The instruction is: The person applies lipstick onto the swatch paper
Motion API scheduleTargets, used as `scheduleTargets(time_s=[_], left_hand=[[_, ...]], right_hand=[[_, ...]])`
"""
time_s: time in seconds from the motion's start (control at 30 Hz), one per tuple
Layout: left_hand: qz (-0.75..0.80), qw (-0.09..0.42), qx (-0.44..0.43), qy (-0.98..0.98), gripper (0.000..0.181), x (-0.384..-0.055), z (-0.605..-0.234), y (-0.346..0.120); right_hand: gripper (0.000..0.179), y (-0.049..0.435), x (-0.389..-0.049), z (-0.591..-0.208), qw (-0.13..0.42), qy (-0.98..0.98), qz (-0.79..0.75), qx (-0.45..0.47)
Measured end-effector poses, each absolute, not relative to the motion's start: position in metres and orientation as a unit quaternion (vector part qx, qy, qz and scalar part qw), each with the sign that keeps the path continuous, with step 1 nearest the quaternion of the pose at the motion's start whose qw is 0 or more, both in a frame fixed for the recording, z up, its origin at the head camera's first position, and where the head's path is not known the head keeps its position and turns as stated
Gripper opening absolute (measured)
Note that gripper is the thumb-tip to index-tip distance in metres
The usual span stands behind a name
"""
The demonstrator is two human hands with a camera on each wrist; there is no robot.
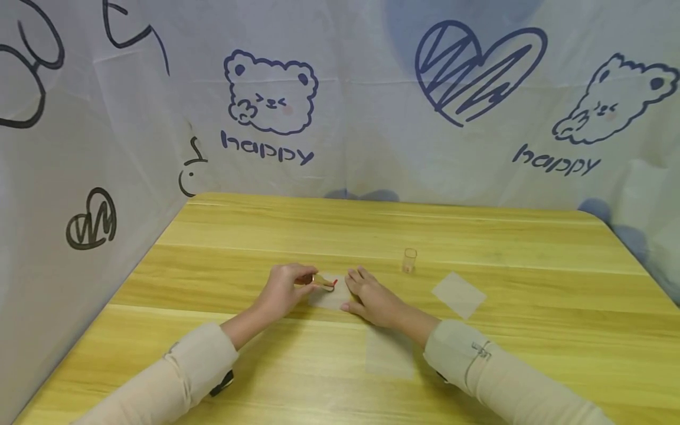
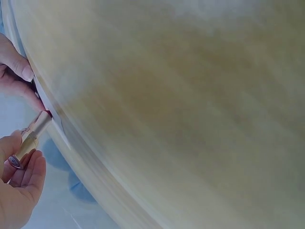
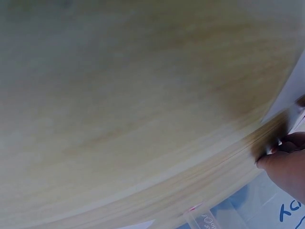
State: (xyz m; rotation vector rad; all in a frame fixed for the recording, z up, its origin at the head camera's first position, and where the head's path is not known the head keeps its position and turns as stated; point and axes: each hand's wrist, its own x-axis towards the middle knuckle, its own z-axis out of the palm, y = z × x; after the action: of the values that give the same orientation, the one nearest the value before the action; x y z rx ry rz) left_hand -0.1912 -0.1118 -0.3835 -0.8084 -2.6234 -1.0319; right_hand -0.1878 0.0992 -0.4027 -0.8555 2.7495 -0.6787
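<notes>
My left hand point(image 1: 283, 288) pinches a gold lipstick point(image 1: 321, 280) between thumb and fingers. In the left wrist view the lipstick point(image 2: 36, 126) points at the paper, its red tip right at the surface. A small white sheet of paper point(image 1: 325, 300) lies on the table under the lipstick, and a short red streak point(image 1: 335, 283) shows there. My right hand point(image 1: 374, 300) rests flat on the sheet's right side with its fingers extended. The right wrist view shows only part of the right hand point(image 3: 288, 164), at the right edge.
A clear, pinkish cap point(image 1: 409, 260) stands on the wooden table point(image 1: 531, 283) beyond my right hand. Another white sheet point(image 1: 460, 294) lies to the right, and a paler sheet point(image 1: 389, 353) lies partly under my right forearm. A cloth with drawings point(image 1: 372, 118) hangs behind the table.
</notes>
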Motion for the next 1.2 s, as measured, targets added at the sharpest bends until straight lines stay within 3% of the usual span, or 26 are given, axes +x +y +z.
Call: scheduleTargets(time_s=[0.47,1.2], left_hand=[[-0.344,0.12,-0.292,-0.884,0.023,-0.185,-0.384,-0.116],[-0.358,0.097,-0.282,-0.885,0.024,-0.174,-0.38,-0.122]], right_hand=[[0.061,0.099,-0.188,-0.404,0.097,0.925,-0.229,-0.286],[0.061,0.098,-0.186,-0.4,0.102,0.924,-0.233,-0.284]])
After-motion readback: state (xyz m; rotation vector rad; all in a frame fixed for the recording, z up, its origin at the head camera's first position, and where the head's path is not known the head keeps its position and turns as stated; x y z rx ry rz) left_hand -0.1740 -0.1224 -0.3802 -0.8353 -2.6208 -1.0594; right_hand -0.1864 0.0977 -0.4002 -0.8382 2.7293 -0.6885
